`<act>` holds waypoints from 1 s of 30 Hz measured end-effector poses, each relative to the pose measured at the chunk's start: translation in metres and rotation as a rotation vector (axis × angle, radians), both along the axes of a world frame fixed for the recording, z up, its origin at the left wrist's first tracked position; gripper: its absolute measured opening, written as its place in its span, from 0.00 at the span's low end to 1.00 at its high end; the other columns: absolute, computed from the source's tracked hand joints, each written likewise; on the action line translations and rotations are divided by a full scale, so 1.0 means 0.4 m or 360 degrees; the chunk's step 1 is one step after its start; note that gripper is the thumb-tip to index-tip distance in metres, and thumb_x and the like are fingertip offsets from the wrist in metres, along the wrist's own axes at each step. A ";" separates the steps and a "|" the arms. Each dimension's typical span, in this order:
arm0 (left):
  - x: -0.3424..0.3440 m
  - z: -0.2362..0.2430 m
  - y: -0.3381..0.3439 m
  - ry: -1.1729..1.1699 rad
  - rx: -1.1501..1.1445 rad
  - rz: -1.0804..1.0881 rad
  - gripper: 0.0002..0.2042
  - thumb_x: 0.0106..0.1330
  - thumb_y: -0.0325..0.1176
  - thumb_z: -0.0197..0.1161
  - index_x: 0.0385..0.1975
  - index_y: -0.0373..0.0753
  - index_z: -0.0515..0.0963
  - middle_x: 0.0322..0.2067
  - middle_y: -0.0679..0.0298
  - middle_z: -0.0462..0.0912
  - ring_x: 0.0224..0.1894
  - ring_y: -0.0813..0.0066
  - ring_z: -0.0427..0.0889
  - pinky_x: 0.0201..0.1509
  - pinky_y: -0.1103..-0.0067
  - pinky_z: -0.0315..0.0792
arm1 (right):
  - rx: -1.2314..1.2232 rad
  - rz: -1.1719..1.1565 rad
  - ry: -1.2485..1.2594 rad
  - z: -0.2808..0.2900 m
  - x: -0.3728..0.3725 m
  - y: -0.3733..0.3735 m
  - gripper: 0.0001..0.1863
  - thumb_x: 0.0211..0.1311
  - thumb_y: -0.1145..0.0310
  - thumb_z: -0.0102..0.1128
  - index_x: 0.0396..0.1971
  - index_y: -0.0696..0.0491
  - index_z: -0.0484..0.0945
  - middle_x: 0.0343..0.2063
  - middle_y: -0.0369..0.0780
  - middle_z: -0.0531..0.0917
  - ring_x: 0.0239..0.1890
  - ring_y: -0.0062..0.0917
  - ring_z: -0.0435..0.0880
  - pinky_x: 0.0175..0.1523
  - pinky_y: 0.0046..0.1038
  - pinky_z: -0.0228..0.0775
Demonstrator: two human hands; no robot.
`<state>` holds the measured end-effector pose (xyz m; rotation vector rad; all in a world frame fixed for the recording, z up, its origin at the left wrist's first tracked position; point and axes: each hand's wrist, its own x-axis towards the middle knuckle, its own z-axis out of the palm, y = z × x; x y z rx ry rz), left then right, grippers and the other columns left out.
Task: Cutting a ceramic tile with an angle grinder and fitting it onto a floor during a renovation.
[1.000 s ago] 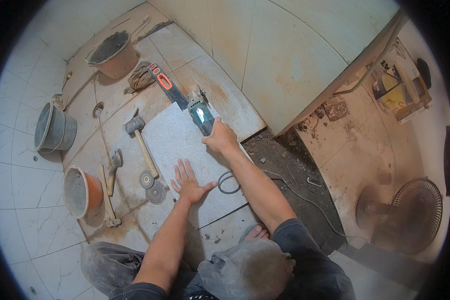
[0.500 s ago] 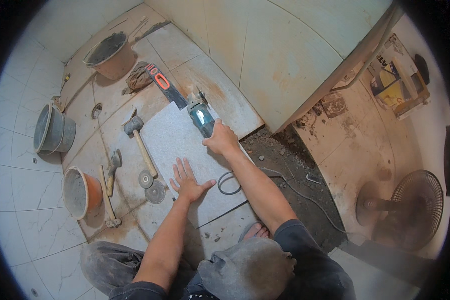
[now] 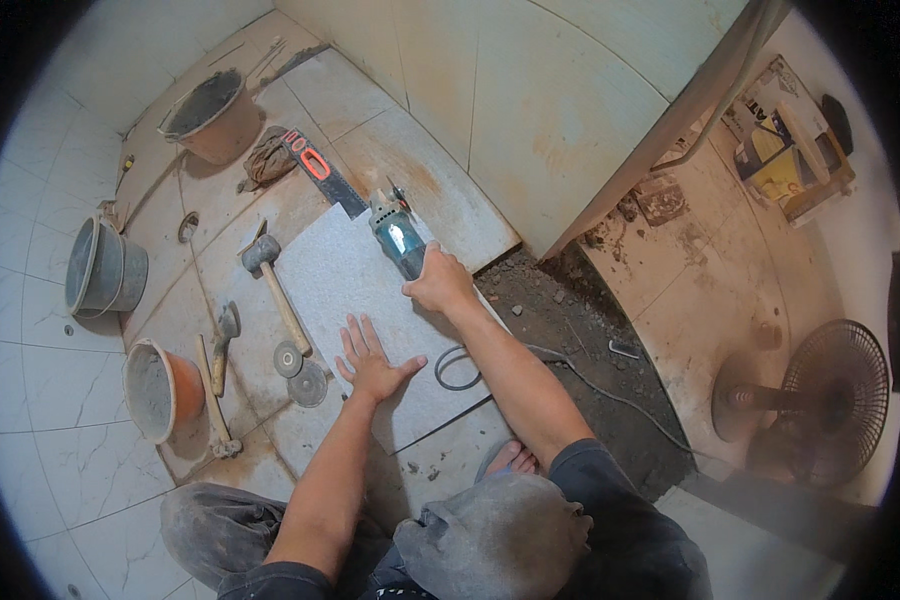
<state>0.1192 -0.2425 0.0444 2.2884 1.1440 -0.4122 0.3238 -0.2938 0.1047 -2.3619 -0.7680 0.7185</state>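
My left hand (image 3: 373, 370) lies flat, fingers spread, on a pale grey speckled tile (image 3: 315, 260). My right hand (image 3: 442, 282) is wrapped round the body of a teal angle grinder (image 3: 397, 238). The grinder's head is at the tile's far edge, beside a dark spirit level (image 3: 338, 186) with orange-red openings. Its grey cord (image 3: 452, 378) loops over the tile near my right forearm. Along the tile's left side lie a rubber mallet (image 3: 263, 254) with a wooden handle and two round cutting discs (image 3: 308, 385).
To the left stand an orange bucket (image 3: 182, 386), a grey bucket (image 3: 130, 275) and another orange bucket (image 3: 228, 138). A hammer (image 3: 220, 440) and a trowel (image 3: 221, 375) lie nearby. A strip of bare soil (image 3: 560, 305) runs right of the tile; a fan (image 3: 838, 395) stands beyond it.
The whole view has shifted slightly. My hands, the grinder and the tile keep the same places relative to each other.
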 end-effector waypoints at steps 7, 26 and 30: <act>0.000 -0.002 -0.001 0.0005 0.0009 0.0010 0.74 0.39 0.79 0.68 0.78 0.43 0.30 0.79 0.56 0.22 0.80 0.53 0.20 0.73 0.40 0.26 | -0.0005 -0.0013 0.0001 0.010 -0.008 -0.019 0.39 0.43 0.58 0.74 0.54 0.63 0.69 0.46 0.58 0.83 0.52 0.51 0.83 0.57 0.44 0.76; -0.001 -0.004 0.001 0.0011 0.0025 -0.0006 0.74 0.40 0.79 0.68 0.78 0.44 0.28 0.79 0.58 0.21 0.80 0.53 0.21 0.73 0.40 0.27 | -0.0043 -0.0020 0.0017 0.011 -0.035 -0.082 0.37 0.43 0.58 0.75 0.51 0.64 0.69 0.44 0.58 0.84 0.50 0.52 0.84 0.56 0.46 0.76; 0.003 0.001 -0.002 0.0028 0.0014 0.0004 0.74 0.40 0.79 0.68 0.78 0.44 0.28 0.79 0.58 0.22 0.80 0.53 0.21 0.74 0.40 0.28 | -0.0064 -0.0008 0.0010 0.009 -0.039 -0.096 0.36 0.43 0.60 0.74 0.51 0.63 0.70 0.43 0.57 0.84 0.49 0.51 0.85 0.55 0.46 0.77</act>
